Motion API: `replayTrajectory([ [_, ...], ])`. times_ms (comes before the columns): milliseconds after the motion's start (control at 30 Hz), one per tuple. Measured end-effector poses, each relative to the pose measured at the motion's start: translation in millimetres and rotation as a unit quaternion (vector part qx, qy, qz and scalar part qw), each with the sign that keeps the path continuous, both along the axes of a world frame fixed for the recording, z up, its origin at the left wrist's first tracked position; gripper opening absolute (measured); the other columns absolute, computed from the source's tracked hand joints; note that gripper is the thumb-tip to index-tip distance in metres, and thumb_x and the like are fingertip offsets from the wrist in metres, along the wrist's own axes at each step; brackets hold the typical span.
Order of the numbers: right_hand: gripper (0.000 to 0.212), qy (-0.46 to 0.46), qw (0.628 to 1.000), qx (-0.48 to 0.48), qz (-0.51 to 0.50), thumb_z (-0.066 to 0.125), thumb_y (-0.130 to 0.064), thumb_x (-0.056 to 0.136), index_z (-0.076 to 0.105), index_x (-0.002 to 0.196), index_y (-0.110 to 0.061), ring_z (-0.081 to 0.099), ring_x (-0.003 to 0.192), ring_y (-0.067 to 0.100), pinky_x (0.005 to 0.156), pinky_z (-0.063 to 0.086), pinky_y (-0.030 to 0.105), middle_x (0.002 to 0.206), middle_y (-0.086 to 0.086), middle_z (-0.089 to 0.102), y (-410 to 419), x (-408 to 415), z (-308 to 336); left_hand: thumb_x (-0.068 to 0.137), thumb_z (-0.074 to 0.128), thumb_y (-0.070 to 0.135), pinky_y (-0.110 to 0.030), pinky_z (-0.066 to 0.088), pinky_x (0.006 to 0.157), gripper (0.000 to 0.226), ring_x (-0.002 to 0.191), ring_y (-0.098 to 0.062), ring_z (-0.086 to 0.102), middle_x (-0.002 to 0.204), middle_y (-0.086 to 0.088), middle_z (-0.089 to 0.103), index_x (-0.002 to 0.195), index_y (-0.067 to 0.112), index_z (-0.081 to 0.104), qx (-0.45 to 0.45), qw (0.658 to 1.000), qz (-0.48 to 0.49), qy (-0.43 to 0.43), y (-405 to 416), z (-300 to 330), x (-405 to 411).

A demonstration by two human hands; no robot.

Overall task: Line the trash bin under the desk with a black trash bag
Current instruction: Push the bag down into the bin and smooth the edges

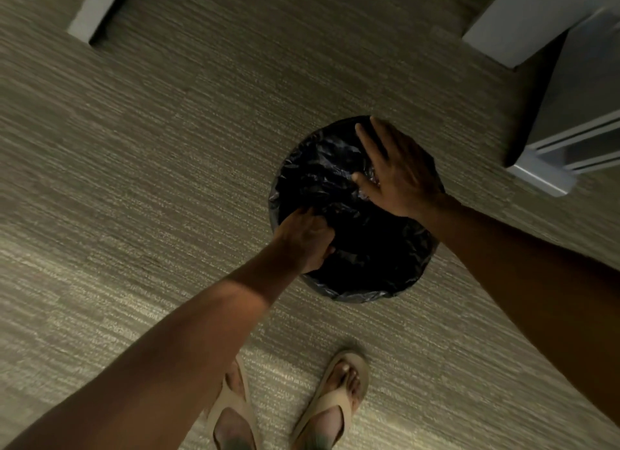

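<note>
The black trash bag (355,235) is lying over the mouth of a round trash bin (349,293), which is standing on the carpet just ahead of the person's two sandalled feet (285,412). The plastic is sagging crumpled into the opening and is wrapping the bin's rim all the way round as far as can be seen, so the bin itself is hardly showing; only a dark band under the near edge is hinting at its wall.

Both hands are working at the bin from the near side. The left hand (303,236) is sitting at the bin's left rim with its grip curled closed, fingers tucked down into a fold of the bag, apparently pinching plastic against the rim. The right hand (397,171) is hovering or pressing over the bin's far right part, its grip spread flat and wide, holding nothing; whether the palm is actually touching the plastic is unclear because of blur. The left hand is the one nearer the slack edge, so the next tuck or pull probably falls to it, outward and down over the rim, while the right is steadying.

The surface around the bin is striped grey-beige carpet (167,147), bare on all sides. Beyond the bin to the right, a pale cabinet (577,121) is standing close by, and pale desk legs (97,10) are showing farther off, left and right. The bin is standing in the open floor, not yet tucked under anything.
</note>
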State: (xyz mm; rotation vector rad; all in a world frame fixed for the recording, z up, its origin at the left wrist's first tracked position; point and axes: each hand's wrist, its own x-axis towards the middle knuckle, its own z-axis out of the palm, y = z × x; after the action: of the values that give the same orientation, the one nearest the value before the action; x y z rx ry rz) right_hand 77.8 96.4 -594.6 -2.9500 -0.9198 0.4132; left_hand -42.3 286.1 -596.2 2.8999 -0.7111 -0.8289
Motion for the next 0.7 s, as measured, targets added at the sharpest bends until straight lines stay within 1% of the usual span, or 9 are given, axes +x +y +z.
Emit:
replayTrajectory([
  [133,0.083,0.055,0.991,0.046,-0.112,0.034,-0.068,0.100,0.014,0.165,-0.020,0.032,0.150,0.042,0.116,0.036,0.054,0.166,0.022,0.028,5.0,19.2,-1.1,0.097,0.049,0.040,-0.045,0.028,0.121,0.053,0.140,-0.037,0.041,0.143,-0.016,0.054,0.138,0.009,0.058,-0.083,0.987,0.028,-0.132,6.8,6.5,11.4],
  [300,0.076,0.170,0.967,0.046,-0.183,0.042,-0.066,0.100,0.036,0.157,-0.017,0.054,0.130,0.042,0.102,0.049,0.047,0.148,0.022,0.051,10.9,46.6,6.3,0.094,0.055,0.048,-0.047,0.015,0.127,0.073,0.151,-0.037,0.028,0.159,-0.015,0.041,0.155,0.010,0.039,-0.012,0.996,0.016,-0.082,19.9,-0.3,14.6],
  [333,0.076,0.154,0.970,0.036,-0.186,0.043,-0.066,0.100,0.036,0.157,-0.016,0.053,0.132,0.041,0.104,0.048,0.048,0.149,0.022,0.051,12.9,47.8,8.3,0.095,0.055,0.047,-0.047,0.013,0.128,0.075,0.152,-0.037,0.026,0.161,-0.016,0.039,0.157,0.009,0.036,-0.007,0.997,0.012,-0.079,21.1,-0.5,12.4],
  [400,0.072,0.026,0.989,0.025,-0.140,0.044,-0.059,0.101,0.039,0.154,-0.010,0.047,0.137,0.041,0.108,0.043,0.049,0.149,0.022,0.049,14.6,39.0,11.6,0.096,0.055,0.041,-0.047,0.011,0.129,0.068,0.152,-0.038,0.026,0.158,-0.018,0.042,0.153,0.006,0.042,-0.018,0.996,-0.004,-0.092,18.1,1.2,9.8],
  [467,0.050,-0.112,0.991,0.063,-0.027,0.047,-0.045,0.102,0.054,0.133,-0.007,0.055,0.120,0.040,0.096,0.044,0.045,0.129,0.022,0.058,13.1,15.5,13.3,0.095,0.055,0.036,-0.047,0.011,0.129,0.060,0.152,-0.038,0.027,0.155,-0.018,0.046,0.147,0.006,0.051,-0.013,0.994,-0.047,-0.098,6.8,1.0,9.2],
  [533,0.026,-0.137,0.981,0.088,0.108,0.052,-0.029,0.099,0.062,0.110,-0.008,0.059,0.097,0.038,0.081,0.042,0.042,0.107,0.018,0.061,6.4,-17.2,8.4,0.092,0.059,0.032,-0.047,0.012,0.128,0.062,0.152,-0.037,0.024,0.157,-0.017,0.043,0.147,0.007,0.050,-0.001,0.994,-0.083,-0.075,-4.8,-2.8,9.3],
  [567,0.024,-0.093,0.981,0.061,0.161,0.054,-0.023,0.095,0.065,0.110,-0.006,0.061,0.097,0.039,0.082,0.044,0.042,0.107,0.019,0.062,2.4,-32.9,2.9,0.091,0.060,0.032,-0.046,0.012,0.128,0.068,0.154,-0.036,0.021,0.161,-0.016,0.037,0.152,0.008,0.043,0.001,0.995,-0.086,-0.055,-8.4,-5.4,9.9],
  [633,0.047,0.041,0.976,-0.092,0.192,0.053,-0.025,0.095,0.058,0.137,-0.007,0.055,0.126,0.040,0.103,0.044,0.045,0.138,0.021,0.057,-4.4,-57.0,-9.0,0.093,0.060,0.034,-0.043,0.013,0.128,0.080,0.157,-0.034,0.013,0.169,-0.013,0.021,0.161,0.012,0.025,0.021,0.997,-0.071,-0.004,-8.9,-9.3,13.2],
  [700,0.066,0.126,0.954,-0.224,0.156,0.043,-0.037,0.102,0.027,0.162,-0.014,0.026,0.154,0.035,0.125,0.023,0.050,0.169,0.015,0.025,-11.9,-66.2,-20.0,0.093,0.061,0.038,-0.043,0.024,0.123,0.084,0.156,-0.032,0.018,0.170,-0.008,0.018,0.163,0.022,0.018,0.075,0.994,-0.035,0.073,-4.9,-12.2,17.6],
])
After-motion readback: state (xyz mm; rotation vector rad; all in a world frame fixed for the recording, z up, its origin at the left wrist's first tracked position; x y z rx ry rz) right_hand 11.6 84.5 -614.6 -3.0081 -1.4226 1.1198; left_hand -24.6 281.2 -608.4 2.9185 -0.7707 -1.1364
